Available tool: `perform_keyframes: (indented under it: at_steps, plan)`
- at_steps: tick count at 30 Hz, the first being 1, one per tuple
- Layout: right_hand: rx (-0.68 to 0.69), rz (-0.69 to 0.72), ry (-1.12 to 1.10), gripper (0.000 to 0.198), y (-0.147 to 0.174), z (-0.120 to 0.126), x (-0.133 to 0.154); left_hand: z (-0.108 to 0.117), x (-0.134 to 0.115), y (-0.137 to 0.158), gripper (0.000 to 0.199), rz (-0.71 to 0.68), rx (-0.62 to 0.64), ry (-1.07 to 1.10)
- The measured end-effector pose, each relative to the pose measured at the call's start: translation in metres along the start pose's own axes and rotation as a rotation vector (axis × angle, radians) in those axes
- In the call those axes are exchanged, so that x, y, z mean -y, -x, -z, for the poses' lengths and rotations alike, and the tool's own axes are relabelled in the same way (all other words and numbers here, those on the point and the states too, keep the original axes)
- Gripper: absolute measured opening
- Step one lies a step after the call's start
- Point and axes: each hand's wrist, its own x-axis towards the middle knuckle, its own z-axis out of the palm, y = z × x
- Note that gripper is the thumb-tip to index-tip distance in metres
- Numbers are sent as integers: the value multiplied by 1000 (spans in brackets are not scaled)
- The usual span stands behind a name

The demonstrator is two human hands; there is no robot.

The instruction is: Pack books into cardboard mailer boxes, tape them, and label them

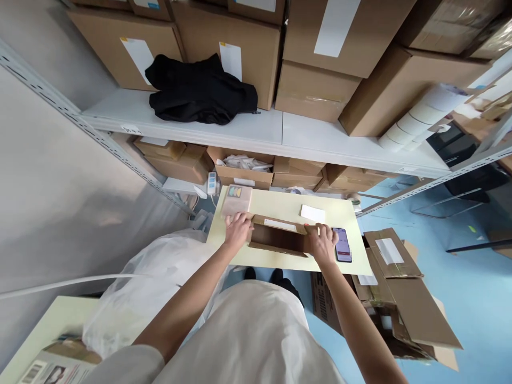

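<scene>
A small brown cardboard box (280,247) stands open on the pale yellow table (340,202), its dark inside facing me. My left hand (238,232) is closed on the box's left end, fingers curled over its edge. At the opposite end my right hand (322,242) grips the box, with the fingers bent around a flap. A white label (280,225) shows on the far side of the box. Right beside my right hand lies a phone (343,245) with its screen lit. Beyond my left hand sits a pale pink package (237,200) with a coloured picture.
A white card (312,213) lies at the table's back. Steel shelving (256,130) holding cartons and a black garment (204,90) rises behind it. Opened cartons (400,298) crowd the floor at right; a big translucent plastic bag (148,282) bulges at left.
</scene>
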Motion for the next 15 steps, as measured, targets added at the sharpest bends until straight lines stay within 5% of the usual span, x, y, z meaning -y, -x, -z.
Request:
perform_keyframes:
  at_steps: [4,9,15]
  plan:
    - [256,421,153,34,-4,12,0,7,-1,3,27,-61,119,-6]
    - [395,562,117,27,-17,9,-6,4,-6,9,66,20,234,29]
    - [440,429,51,109,-35,-5,-18,-15,-5,20,104,51,252,87]
